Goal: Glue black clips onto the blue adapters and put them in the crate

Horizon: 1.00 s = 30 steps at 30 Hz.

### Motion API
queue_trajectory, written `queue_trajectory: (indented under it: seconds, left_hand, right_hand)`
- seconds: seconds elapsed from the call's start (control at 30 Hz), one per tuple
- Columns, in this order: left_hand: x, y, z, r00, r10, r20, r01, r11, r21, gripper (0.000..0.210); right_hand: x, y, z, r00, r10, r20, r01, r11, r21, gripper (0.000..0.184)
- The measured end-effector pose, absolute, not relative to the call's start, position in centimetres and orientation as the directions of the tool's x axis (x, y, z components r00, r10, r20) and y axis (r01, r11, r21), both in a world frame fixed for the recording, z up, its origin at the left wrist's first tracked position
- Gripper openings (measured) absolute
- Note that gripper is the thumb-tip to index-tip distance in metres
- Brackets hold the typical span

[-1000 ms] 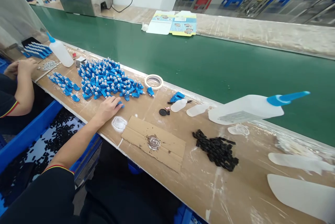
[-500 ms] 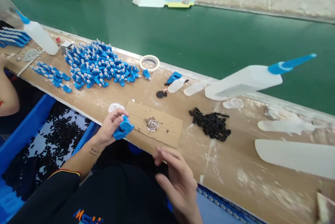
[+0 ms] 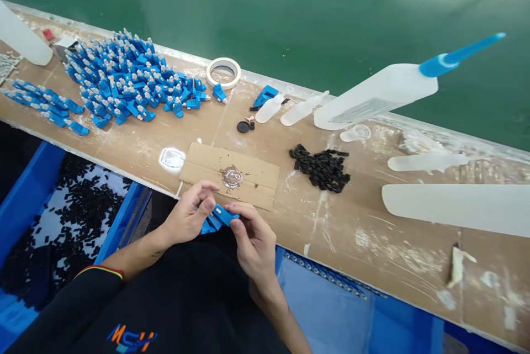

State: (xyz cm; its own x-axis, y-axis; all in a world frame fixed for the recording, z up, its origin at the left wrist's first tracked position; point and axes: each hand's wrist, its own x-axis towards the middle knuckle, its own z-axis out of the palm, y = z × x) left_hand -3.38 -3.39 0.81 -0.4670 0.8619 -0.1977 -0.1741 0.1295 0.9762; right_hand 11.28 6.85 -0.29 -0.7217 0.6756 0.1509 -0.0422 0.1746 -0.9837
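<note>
Between my two hands, just in front of the bench edge, are blue plastic parts (image 3: 213, 222), with a small pale spot on one of them. My left hand (image 3: 188, 215) has its fingers closed on them from the left. From the right, my right hand (image 3: 257, 241) pinches the end of a blue part between thumb and fingers. How many pieces are held is hard to tell. Just beyond lies a piece of cardboard (image 3: 260, 174) with a clear wet puddle (image 3: 232, 177) and dark specks. A pile of small black pieces (image 3: 321, 168) sits to its right.
A large heap of blue parts with pale tips (image 3: 128, 78) covers the bench's left side. Behind stand a tape roll (image 3: 210, 72), small bottles (image 3: 269, 108) and a tall blue-nozzled bottle (image 3: 372, 91). A blue bin (image 3: 114, 227) of black pieces is below left. A green surface (image 3: 248, 17) runs beyond.
My right hand, empty and spread before, has come left and taken hold of the blue plastic. My left hand has moved right with it. The view has tilted down and shifted right.
</note>
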Motion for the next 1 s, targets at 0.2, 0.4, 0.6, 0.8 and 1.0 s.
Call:
queue_trajectory:
  seconds: [0.2, 0.4, 0.6, 0.8, 1.0]
  left_hand:
    - [-3.2, -3.3, 1.3, -0.468, 0.854, -0.226, -0.117, 0.194, 0.974, 0.059]
    - [-3.2, -3.3, 1.3, -0.441, 0.859, -0.260, -0.111, 0.235, 0.966, 0.059]
    - [-3.2, -3.3, 1.0, -0.471, 0.856, -0.212, -0.039, 0.220, 0.975, 0.059]
    - [-3.2, -3.1, 0.7, -0.496, 0.847, -0.190, -0.028, 0.203, 0.979, 0.060]
    - [-3.1, -3.1, 0.8, -0.503, 0.846, -0.177, -0.067, 0.166, 0.984, 0.055]
  right_hand:
    - [11.1, 6.1, -0.8, -0.733, 0.678, 0.057, -0.049, 0.031, -0.998, 0.018]
    - [11.0, 5.0, -1.4, -0.653, 0.753, 0.087, -0.075, 0.050, -0.996, 0.018]
    - [11.2, 4.2, -2.1, -0.646, 0.751, 0.135, -0.100, 0.092, -0.991, 0.018]
    - [11.2, 4.2, -2.9, -0.687, 0.718, 0.116, -0.128, 0.038, -0.991, 0.031]
    - [10.9, 3.9, -3.4, -0.594, 0.786, 0.171, -0.169, 0.086, -0.982, 0.029]
